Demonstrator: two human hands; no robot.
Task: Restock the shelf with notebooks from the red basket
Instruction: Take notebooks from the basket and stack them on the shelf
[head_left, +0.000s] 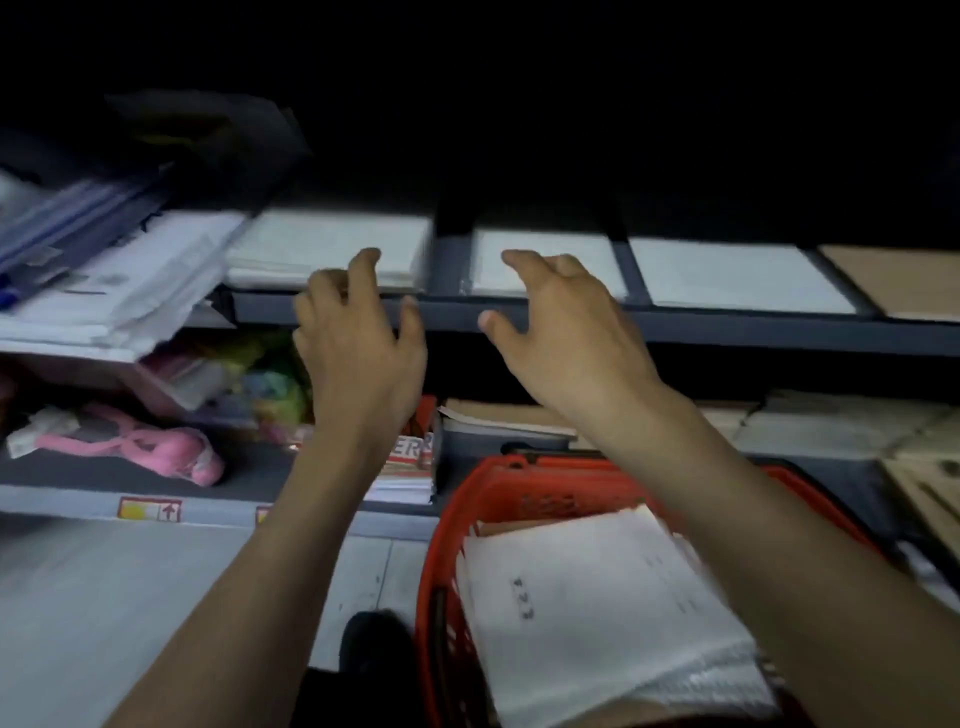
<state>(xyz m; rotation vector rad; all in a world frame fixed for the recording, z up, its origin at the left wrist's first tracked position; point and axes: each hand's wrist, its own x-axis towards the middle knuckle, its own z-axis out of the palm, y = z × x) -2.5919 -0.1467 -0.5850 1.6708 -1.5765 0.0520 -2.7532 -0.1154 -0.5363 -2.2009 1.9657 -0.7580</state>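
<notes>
A red basket (498, 499) sits low at centre right, holding a stack of white notebooks (597, 603). Above it runs a dark shelf (779, 330) carrying flat white stacks, one at the left (332, 244) and one in the middle (545, 260). My left hand (358, 338) is raised in front of the shelf edge, fingers loosely spread, holding nothing. My right hand (561, 322) hovers beside it near the middle stack, fingers relaxed and empty. Both hands are blurred by motion.
More white paper (737, 280) and a brown sheet (898, 275) lie further right on the shelf. A leaning pile of paper and folders (104, 291) overhangs at the left. Pink packaged goods (140, 441) fill the lower shelf. Brown notebooks (509, 415) sit behind the basket.
</notes>
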